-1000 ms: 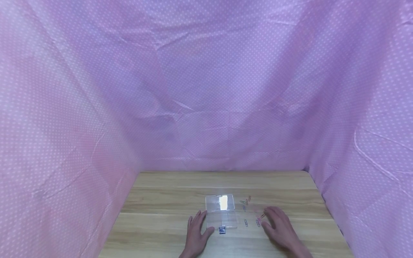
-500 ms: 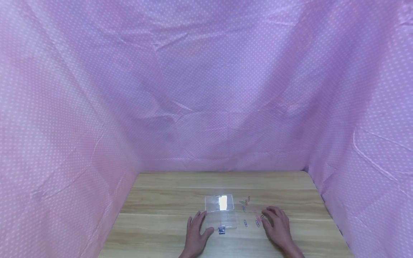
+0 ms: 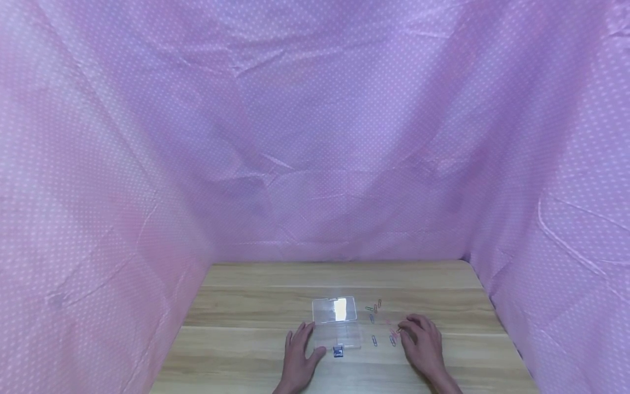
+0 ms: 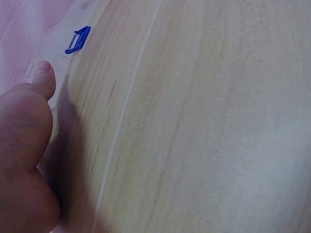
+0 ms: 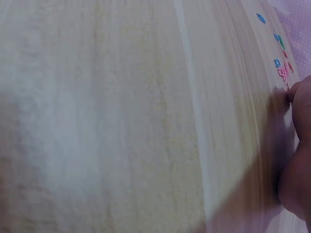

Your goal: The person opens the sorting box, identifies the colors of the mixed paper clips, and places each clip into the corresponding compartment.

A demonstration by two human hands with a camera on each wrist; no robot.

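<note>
A clear plastic box [image 3: 322,335] lies with its lid [image 3: 326,311] folded back, and a blue latch [image 3: 338,352] sits on its front edge. My left hand [image 3: 298,361] rests against the box's left side, fingers extended and thumb by the front corner; the left wrist view shows the thumb at the box beside the blue latch [image 4: 78,40]. To the right, my right hand [image 3: 423,346] pinches a reddish paper clip [image 3: 399,330] between thumb and fingertips, close to the table. Pink paper clips [image 3: 394,333] and a blue paper clip [image 3: 392,341] lie beside those fingertips.
Between box and right hand lie more paper clips: a dark blue clip [image 3: 374,341], a light blue clip [image 3: 372,318], a green clip [image 3: 369,309] and red clips [image 3: 379,303]. Pink dotted cloth [image 3: 315,208] walls in the wooden table [image 3: 256,295].
My right hand has shifted slightly left, its fingertips drawing closer around the reddish paper clip. The left hand and box stay nearly where they were.
</note>
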